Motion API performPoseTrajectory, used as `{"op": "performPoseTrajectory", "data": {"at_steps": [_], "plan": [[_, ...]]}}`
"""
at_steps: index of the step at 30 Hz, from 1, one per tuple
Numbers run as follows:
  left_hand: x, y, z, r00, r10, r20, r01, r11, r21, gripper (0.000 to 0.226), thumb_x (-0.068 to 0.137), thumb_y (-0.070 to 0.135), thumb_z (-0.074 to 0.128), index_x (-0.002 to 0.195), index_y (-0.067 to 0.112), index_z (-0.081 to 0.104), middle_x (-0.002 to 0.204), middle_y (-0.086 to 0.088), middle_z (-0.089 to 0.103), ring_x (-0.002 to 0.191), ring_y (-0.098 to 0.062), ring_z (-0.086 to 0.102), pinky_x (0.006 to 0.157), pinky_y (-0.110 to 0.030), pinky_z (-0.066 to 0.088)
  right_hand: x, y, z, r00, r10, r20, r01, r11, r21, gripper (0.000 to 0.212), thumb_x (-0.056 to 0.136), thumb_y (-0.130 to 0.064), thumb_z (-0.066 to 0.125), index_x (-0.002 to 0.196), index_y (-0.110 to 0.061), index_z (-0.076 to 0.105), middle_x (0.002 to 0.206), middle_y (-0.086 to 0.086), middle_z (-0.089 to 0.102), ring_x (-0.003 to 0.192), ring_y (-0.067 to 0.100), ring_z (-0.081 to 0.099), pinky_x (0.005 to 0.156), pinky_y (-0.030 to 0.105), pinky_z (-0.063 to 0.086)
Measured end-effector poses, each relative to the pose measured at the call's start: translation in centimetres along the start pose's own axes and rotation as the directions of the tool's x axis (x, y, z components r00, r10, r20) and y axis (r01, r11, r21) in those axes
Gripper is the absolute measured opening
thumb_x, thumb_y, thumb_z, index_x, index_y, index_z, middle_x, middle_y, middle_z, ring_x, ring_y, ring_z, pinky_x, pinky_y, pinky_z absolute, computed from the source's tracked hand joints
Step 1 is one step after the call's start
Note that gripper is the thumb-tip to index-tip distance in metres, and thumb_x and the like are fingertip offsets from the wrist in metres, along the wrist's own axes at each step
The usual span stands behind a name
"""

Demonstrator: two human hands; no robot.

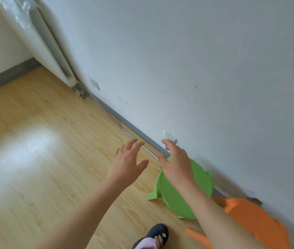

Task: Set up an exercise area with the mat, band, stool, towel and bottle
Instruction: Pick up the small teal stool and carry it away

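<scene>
Both arms are stretched out ahead, bare to the elbow, and neither hand has anything in it. The left hand (126, 164) hangs over the wooden floor (35, 141), fingers spread and loose, thumb out to the side, gripping nothing. The right hand (175, 166) is just beside it, palm down, fingers straight and relaxed, hovering above the far edge of the green stool (171, 194); whether it touches the seat, I cannot tell. That green stool stands on the floor close to the wall (196, 69), round seat facing up, legs poking out from under the rim. Just beside it, nearer the person, there's an orange stool (250, 218), also up against the wall, partly hidden behind the right forearm. Past the right fingertips, a white wall socket (169, 136) sits low on the wall, just above the grey skirting board (133, 126). Further along the same wall is a white radiator (51, 42), well apart from the stools. Down at the bottom edge, a dark shoe (157, 232) shows on the floor, near the green stool.
</scene>
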State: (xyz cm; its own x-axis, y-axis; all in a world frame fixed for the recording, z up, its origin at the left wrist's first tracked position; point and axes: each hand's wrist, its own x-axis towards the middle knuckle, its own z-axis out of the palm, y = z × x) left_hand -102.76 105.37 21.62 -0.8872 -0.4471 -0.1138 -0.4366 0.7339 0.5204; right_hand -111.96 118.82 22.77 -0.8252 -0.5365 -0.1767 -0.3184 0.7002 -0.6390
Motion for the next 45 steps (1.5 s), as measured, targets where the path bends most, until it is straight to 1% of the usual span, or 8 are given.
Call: {"op": "performPoseTrajectory", "data": {"at_steps": [6,10,20,30,31,35,39,45], "plan": [[-7.3,-3.8,-6.8,0.984,-0.107,-0.141,0.101,0.994,-0.046,0.059,0.087,0.042,0.061,0.14,0.026,0.04,0.149,0.001,0.035,0.134,-0.02,0.036,0.11,-0.037,0.028,-4.2,-8.3,1.9,0.976,-0.197,0.095,0.201,0.979,-0.038,0.041,0.096,-0.035,0.051,0.135,-0.024,0.049,0.127,0.001,0.058,0.123,0.019,0.047,0.099,0.035,0.042],[-14.5,-7.3,-10.8,0.96,-0.183,-0.214,0.175,0.983,-0.053,0.059,0.087,0.042,0.06,0.14,0.026,0.039,0.15,0.002,0.034,0.134,-0.019,0.036,0.11,-0.037,0.027,-8.9,-13.8,4.9,0.942,-0.296,0.157,0.306,0.951,-0.045,0.037,0.095,-0.035,0.052,0.13,-0.026,0.053,0.124,-0.002,0.06,0.12,0.016,0.05,0.093,0.031,0.043],[-36.6,-17.8,-18.6,0.824,-0.418,-0.382,0.431,0.901,-0.055,0.06,0.088,0.043,0.059,0.142,0.027,0.037,0.149,0.004,0.034,0.134,-0.017,0.035,0.109,-0.033,0.03,-23.6,-27.1,15.5,0.79,-0.499,0.356,0.541,0.841,-0.021,0.033,0.095,-0.038,0.051,0.126,-0.027,0.057,0.119,-0.004,0.063,0.11,0.012,0.056,0.081,0.025,0.043],[-51.6,-26.5,-23.5,0.577,-0.648,-0.497,0.673,0.722,-0.161,0.061,0.086,0.045,0.058,0.142,0.03,0.036,0.148,0.007,0.035,0.133,-0.014,0.035,0.108,-0.033,0.03,-32.8,-39.1,25.4,0.531,-0.66,0.532,0.756,0.652,0.053,0.033,0.095,-0.04,0.051,0.125,-0.029,0.057,0.117,-0.005,0.065,0.108,0.012,0.059,0.079,0.025,0.043],[-53.8,-29.0,-24.1,0.504,-0.694,-0.514,0.712,0.671,-0.209,0.061,0.086,0.045,0.058,0.141,0.03,0.036,0.148,0.007,0.035,0.133,-0.014,0.036,0.108,-0.034,0.03,-33.9,-41.8,28.3,0.469,-0.675,0.57,0.787,0.612,0.076,0.033,0.095,-0.04,0.051,0.125,-0.029,0.057,0.117,-0.005,0.065,0.108,0.012,0.059,0.08,0.026,0.044],[-55.6,-32.1,-25.2,0.428,-0.744,-0.513,0.757,0.606,-0.246,0.062,0.085,0.046,0.059,0.141,0.029,0.037,0.147,0.006,0.037,0.133,-0.015,0.036,0.11,-0.036,0.029,-34.8,-45.5,31.9,0.392,-0.689,0.61,0.818,0.564,0.111,0.033,0.095,-0.041,0.051,0.125,-0.029,0.058,0.117,-0.004,0.065,0.108,0.012,0.06,0.083,0.028,0.046],[-57.2,-38.0,-28.1,0.305,-0.803,-0.512,0.811,0.5,-0.302,0.063,0.085,0.046,0.058,0.141,0.03,0.036,0.146,0.007,0.038,0.133,-0.013,0.036,0.112,-0.04,0.029,-35.2,-52.2,38.5,0.273,-0.688,0.672,0.85,0.5,0.166,0.032,0.094,-0.041,0.052,0.124,-0.03,0.059,0.117,-0.004,0.066,0.108,0.011,0.06,0.082,0.028,0.046],[-59.2,-45.2,-32.0,0.093,-0.885,-0.457,0.817,0.33,-0.472,0.061,0.087,0.041,0.058,0.142,0.028,0.036,0.147,0.006,0.034,0.134,-0.014,0.033,0.111,-0.034,0.025,-35.6,-61.6,47.1,0.09,-0.66,0.746,0.885,0.396,0.244,0.032,0.093,-0.043,0.052,0.123,-0.032,0.058,0.115,-0.006,0.066,0.106,0.011,0.059,0.081,0.027,0.045]]}}
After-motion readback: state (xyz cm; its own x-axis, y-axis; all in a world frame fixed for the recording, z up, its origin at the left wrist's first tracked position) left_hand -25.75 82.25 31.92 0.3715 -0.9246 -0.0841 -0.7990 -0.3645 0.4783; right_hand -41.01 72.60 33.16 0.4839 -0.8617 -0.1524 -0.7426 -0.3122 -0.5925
